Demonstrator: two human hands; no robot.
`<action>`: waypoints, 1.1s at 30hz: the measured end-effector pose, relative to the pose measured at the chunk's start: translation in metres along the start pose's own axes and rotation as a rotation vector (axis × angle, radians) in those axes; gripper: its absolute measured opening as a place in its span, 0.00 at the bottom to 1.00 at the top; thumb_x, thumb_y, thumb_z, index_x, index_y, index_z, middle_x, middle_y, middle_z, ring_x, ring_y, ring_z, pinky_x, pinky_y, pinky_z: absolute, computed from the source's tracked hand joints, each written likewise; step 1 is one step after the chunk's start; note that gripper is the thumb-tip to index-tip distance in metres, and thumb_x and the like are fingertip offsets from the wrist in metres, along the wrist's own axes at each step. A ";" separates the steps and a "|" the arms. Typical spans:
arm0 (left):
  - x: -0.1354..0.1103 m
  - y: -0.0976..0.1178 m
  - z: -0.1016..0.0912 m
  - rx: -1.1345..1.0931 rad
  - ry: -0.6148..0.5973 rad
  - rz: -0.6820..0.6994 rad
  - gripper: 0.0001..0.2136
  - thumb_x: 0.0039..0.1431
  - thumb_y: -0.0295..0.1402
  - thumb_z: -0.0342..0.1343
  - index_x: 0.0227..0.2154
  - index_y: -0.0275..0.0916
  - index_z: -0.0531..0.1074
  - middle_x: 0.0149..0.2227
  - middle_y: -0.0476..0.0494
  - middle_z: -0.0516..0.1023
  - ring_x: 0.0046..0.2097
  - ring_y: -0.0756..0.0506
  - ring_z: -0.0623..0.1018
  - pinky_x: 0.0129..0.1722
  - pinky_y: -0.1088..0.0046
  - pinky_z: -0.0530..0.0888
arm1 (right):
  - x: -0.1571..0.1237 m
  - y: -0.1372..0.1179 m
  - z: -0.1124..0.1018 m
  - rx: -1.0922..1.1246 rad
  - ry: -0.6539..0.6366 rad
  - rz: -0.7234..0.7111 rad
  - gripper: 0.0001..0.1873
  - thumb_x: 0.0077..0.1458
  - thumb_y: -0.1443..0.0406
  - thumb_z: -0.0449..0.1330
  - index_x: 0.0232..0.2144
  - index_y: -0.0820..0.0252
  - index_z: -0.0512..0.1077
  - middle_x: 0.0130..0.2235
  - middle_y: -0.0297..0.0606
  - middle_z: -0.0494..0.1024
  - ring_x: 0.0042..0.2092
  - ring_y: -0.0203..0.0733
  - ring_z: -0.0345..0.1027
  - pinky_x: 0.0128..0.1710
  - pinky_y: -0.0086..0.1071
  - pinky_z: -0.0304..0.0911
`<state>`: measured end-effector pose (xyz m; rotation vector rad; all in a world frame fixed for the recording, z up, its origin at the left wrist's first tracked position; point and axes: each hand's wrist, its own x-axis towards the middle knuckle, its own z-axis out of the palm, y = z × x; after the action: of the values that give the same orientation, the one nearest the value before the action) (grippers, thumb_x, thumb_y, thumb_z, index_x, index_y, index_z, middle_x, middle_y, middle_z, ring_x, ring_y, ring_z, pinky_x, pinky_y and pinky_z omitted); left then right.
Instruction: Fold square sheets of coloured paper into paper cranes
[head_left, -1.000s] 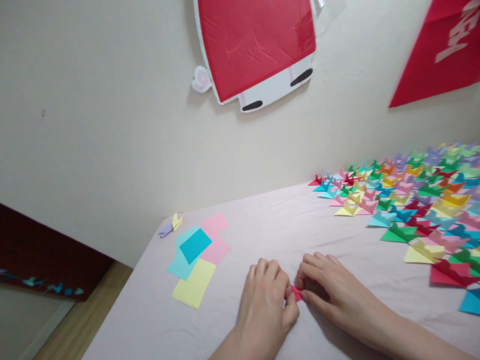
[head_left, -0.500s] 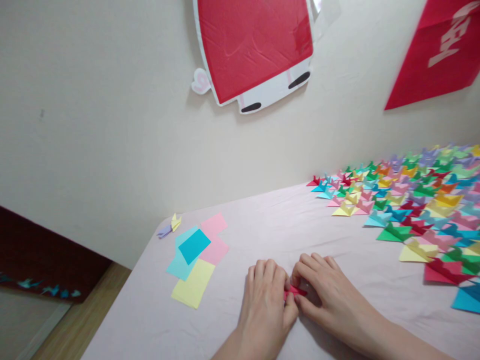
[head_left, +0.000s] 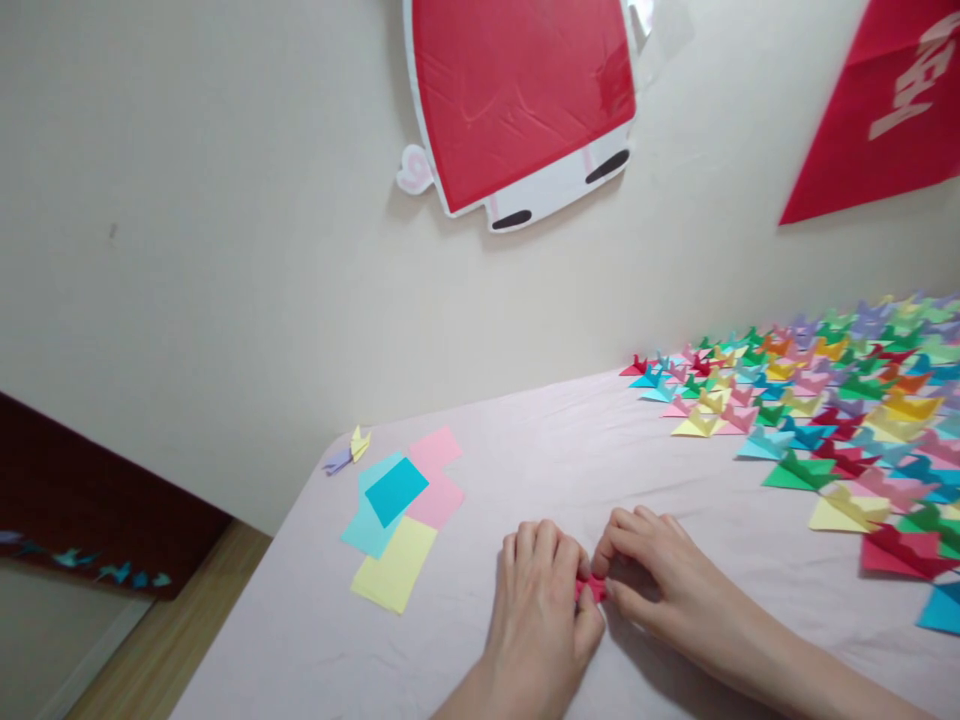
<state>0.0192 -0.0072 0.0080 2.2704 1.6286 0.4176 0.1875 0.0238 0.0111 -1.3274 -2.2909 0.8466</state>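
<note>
A small piece of folded red paper [head_left: 591, 588] lies between my two hands, low over the pale pink cloth [head_left: 540, 440]. My left hand [head_left: 541, 600] has its thumb and forefinger closed on the paper's left side, its other fingers resting toward the cloth. From the right, my right hand [head_left: 652, 570] pinches the paper's other end with thumb and fingertips. Most of the paper is hidden by the fingers, so its folded shape is unclear. Loose paper sheets lie left of my hands, a yellow sheet [head_left: 394, 565] nearest and a blue sheet [head_left: 397, 491] on top of others.
Rows of folded paper cranes [head_left: 847, 455] in many colours cover the right side. A yellow folded piece [head_left: 360, 442] and a purple folded piece [head_left: 338, 461] sit at the far left corner. The wall [head_left: 300, 250] rises behind, with a red cutout [head_left: 525, 90] on it.
The whole view has shifted slightly, so things appear a little farther right. My right hand's fingertips have drawn slightly away from my left hand; both still hold the red paper.
</note>
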 end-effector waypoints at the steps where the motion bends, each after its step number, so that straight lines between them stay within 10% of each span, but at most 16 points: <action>1: -0.001 0.000 0.001 -0.011 0.008 0.007 0.07 0.57 0.21 0.51 0.35 0.40 0.65 0.40 0.45 0.67 0.44 0.40 0.64 0.45 0.58 0.64 | 0.000 -0.001 0.001 -0.012 0.007 0.001 0.09 0.51 0.74 0.55 0.30 0.56 0.71 0.37 0.36 0.75 0.42 0.46 0.66 0.44 0.41 0.55; 19: 0.000 -0.006 -0.010 -0.191 -0.103 -0.027 0.13 0.49 0.19 0.47 0.36 0.41 0.64 0.44 0.44 0.67 0.49 0.40 0.64 0.49 0.61 0.60 | 0.003 0.006 0.002 0.005 -0.013 -0.015 0.13 0.47 0.77 0.55 0.31 0.57 0.72 0.38 0.36 0.75 0.44 0.45 0.65 0.44 0.40 0.53; 33: -0.014 -0.010 -0.010 -0.180 0.076 0.079 0.09 0.62 0.23 0.50 0.39 0.41 0.72 0.44 0.44 0.71 0.48 0.42 0.67 0.49 0.66 0.63 | -0.003 0.003 -0.002 -0.009 0.035 -0.184 0.09 0.50 0.75 0.58 0.32 0.59 0.74 0.39 0.40 0.75 0.44 0.45 0.67 0.45 0.36 0.61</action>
<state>0.0020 -0.0170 0.0122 2.2137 1.4745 0.6499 0.1920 0.0234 0.0110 -1.1052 -2.3477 0.7469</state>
